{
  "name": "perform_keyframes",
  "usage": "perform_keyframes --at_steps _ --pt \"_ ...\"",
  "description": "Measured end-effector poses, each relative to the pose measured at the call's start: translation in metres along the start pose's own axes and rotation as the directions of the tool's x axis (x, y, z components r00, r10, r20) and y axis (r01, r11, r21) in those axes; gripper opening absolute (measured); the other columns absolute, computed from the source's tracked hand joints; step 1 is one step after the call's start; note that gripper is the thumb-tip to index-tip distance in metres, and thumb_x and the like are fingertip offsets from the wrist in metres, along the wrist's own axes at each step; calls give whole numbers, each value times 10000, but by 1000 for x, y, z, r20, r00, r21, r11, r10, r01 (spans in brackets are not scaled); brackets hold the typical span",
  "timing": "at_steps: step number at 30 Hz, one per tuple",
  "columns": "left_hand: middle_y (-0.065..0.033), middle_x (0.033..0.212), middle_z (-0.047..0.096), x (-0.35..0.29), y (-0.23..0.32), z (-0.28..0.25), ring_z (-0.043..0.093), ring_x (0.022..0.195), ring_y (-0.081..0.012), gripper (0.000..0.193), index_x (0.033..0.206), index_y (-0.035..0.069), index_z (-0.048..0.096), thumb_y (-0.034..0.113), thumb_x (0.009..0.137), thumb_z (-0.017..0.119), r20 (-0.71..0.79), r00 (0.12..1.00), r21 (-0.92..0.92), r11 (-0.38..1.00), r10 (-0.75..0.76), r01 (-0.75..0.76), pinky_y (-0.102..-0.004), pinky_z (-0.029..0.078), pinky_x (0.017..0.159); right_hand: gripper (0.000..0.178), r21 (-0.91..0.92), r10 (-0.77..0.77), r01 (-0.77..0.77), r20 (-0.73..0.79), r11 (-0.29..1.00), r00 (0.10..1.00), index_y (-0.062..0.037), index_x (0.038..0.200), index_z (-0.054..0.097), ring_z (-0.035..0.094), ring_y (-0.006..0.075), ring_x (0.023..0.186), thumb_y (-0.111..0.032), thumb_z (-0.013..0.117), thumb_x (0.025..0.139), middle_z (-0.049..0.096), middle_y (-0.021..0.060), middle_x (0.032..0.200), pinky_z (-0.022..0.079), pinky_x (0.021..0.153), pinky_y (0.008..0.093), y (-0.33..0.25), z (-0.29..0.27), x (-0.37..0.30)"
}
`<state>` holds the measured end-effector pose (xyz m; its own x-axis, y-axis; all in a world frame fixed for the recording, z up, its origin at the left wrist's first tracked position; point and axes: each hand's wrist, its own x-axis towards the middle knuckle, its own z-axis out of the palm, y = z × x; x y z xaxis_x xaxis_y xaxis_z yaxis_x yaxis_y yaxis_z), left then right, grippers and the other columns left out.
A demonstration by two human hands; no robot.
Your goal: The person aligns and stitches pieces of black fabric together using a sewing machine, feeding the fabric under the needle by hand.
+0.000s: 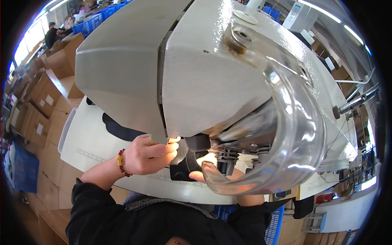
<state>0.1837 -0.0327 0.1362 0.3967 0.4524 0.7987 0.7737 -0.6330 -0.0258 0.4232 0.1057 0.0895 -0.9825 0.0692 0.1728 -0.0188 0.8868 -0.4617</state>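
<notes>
A piece of black fabric (181,172) lies under the head of a large white sewing machine (216,81), with a grey strip (179,154) beside its upper part. My left hand (143,155) is closed at the left of the piece, its curled fingers pinching at the grey and black material. My right hand (203,165) is at the other side, thumb and a brightly lit finger at the fabric's edge. A clear curved plastic guard (302,122) and the machine's parts cover most of that hand. The needle area is hidden from this view.
Another dark fabric piece (120,127) lies on the white table (87,141), left of the machine. A ruler strip (92,155) runs along the tabletop. Cardboard boxes (41,94) and a blue bin (24,167) stand on the left floor. A blue basket (274,224) sits below the table.
</notes>
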Motion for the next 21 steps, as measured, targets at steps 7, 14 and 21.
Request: perform_keyframes --at_steps 7,14,21 --pt "-87 895 624 9 -9 1 619 752 -268 182 748 21 641 -35 600 731 -34 998 2 998 -60 61 -376 502 605 344 -75 -33 26 -94 997 995 -9 1042 631 602 238 696 -294 701 862 625 105 817 496 635 319 -4 2 4" --pt "-87 833 589 1 -15 9 592 721 -272 207 696 49 605 -10 574 761 -49 993 4 995 -104 104 -380 467 594 338 -148 -88 62 -174 987 981 -5 1056 630 604 243 728 -267 704 857 622 115 858 500 654 322 -1 -6 -20" --pt "-98 936 593 -27 -20 22 599 760 -276 210 737 55 628 9 595 776 23 971 -29 971 -237 238 -397 467 602 334 -219 -142 84 -263 972 954 -1 1069 629 606 249 759 -241 708 852 618 125 898 505 673 326 37 -55 -18"
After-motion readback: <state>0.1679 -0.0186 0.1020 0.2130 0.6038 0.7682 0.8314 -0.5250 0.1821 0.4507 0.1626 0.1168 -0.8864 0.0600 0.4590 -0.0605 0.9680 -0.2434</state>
